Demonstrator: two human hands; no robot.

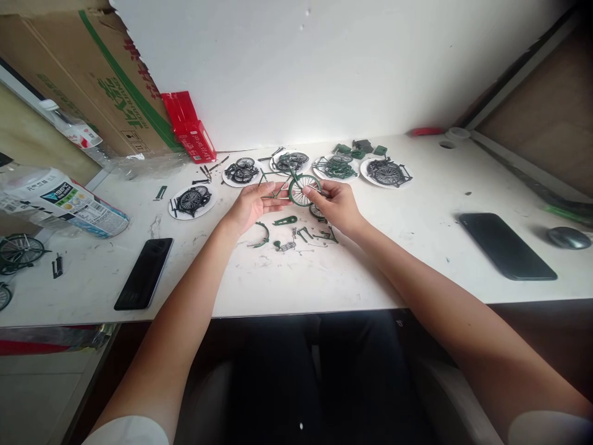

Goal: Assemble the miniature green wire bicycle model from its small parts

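Observation:
Above the white table, a small green model bicycle frame (pixel 290 165) is held up between my two hands. My left hand (pixel 249 205) closes on the rear part of the frame, thumb on top and fingers beneath. At the front end, a green spoked wheel (pixel 303 190) sits at the fork, and my right hand (pixel 341 205) pinches it with thumb and fingers. Below lie a curved green mudguard (pixel 264 235), a green chain cover (pixel 285 220) and several small green and metal parts (pixel 315 235). A dark wheel (pixel 317 211) shows partly behind my right hand.
White plates with dark bicycle parts (pixel 192 201) and green parts (pixel 336 167) line the back. A phone (pixel 144 274) and a large bottle (pixel 69 201) are left; a black pad (pixel 507 246) and a mouse (pixel 569 238) are right. A red box (pixel 197 139) stands behind.

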